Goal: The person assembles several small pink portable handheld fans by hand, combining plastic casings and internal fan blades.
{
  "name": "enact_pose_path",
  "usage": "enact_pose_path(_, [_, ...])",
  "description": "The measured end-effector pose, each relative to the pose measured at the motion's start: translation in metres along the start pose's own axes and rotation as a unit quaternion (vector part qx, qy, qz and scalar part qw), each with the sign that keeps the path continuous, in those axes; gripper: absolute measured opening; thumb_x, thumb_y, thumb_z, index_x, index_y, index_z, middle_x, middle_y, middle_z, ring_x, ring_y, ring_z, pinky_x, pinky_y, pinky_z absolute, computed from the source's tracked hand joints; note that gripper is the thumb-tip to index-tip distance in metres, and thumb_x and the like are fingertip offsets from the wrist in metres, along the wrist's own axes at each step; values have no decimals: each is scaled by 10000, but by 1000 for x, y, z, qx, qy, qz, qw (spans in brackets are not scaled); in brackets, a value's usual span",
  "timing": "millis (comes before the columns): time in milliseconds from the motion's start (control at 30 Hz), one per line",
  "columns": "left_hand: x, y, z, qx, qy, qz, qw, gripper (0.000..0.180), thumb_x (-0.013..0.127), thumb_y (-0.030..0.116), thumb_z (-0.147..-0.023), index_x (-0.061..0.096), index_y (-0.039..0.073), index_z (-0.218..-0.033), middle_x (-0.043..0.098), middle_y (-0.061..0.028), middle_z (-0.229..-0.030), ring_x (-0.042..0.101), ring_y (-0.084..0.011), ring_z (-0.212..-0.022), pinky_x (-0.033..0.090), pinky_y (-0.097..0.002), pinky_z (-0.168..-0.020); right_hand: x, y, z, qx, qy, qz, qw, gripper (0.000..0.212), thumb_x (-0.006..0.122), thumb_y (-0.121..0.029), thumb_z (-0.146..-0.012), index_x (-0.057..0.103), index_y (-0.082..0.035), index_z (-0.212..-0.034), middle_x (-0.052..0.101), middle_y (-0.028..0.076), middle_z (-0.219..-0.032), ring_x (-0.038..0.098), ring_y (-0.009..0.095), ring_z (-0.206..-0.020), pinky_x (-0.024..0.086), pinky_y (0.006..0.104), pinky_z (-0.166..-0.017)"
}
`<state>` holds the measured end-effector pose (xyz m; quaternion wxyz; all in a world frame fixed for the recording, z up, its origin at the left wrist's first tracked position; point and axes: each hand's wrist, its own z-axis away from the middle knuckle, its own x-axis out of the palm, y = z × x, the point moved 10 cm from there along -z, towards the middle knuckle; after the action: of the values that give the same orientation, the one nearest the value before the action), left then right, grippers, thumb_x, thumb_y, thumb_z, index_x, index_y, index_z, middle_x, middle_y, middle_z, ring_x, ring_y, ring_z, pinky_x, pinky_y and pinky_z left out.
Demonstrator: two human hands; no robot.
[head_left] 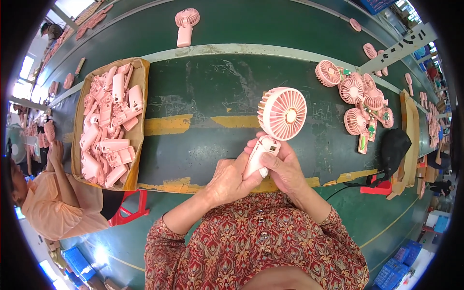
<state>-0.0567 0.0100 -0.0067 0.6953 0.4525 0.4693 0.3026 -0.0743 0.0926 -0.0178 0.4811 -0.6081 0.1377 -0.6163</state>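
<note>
I hold a pink handheld fan [278, 121] upright over the near edge of the green workbench [212, 92]. Its round grille head faces up and away from me. My left hand [227, 181] wraps the lower part of the pale handle from the left. My right hand [282, 166] grips the handle from the right, thumb across its front. Both hands touch each other around the handle.
A cardboard tray [140, 82] of several pink handle shells lies at the left. Several pink fan heads with green circuit boards [357, 104] lie at the right. A finished fan [185, 26] lies on the far belt. A black pouch [394, 147] and another seated person [53, 203] are nearby.
</note>
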Motion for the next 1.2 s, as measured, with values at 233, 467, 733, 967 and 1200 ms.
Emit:
enact_pose_path(233, [-17,0,-2,65,58,-23,996,375,578,246,-817,510,-82,-986,611,-186,-645,637,-361,-646,517,-412,-593,5,4,-13,-19,42,-6,999,407,596,-88,-851,434,16,-1209,571,145,-1092,572,232,-1033,462,364,-920])
enact_pose_path(467, [-11,-52,-30,-77,-6,379,922,229,507,187,-918,575,-24,-977,653,-107,-820,617,-128,-633,525,-243,-566,-27,0,-49,25,-15,271,962,473,623,-243,-868,448,9,-1229,565,156,-1162,560,233,-1060,451,338,-910])
enact_pose_path(733, [-115,-35,-153,5,140,73,987,308,514,250,-836,589,-42,-899,589,-51,-666,543,-102,-530,429,-237,-489,-145,-198,-72,-163,239,832,473,631,709,-179,-718,410,47,-1226,492,250,-1225,427,415,-1189,349,429,-1013])
enact_pose_path(967, [-62,-10,-184,35,46,333,941,281,481,229,-935,546,-15,-1058,637,-96,-849,607,-126,-677,494,-244,-620,-138,-170,-96,-43,111,389,914,617,645,-350,-834,458,57,-1259,544,145,-1221,503,214,-1145,396,343,-974])
enact_pose_path(1200, [-13,22,-181,100,19,322,941,369,519,282,-933,483,-35,-1119,614,-95,-952,605,-136,-783,489,-267,-736,-72,-117,-124,-89,13,124,988,405,536,-252,-924,460,-6,-1238,572,75,-1126,564,116,-959,480,252,-754])
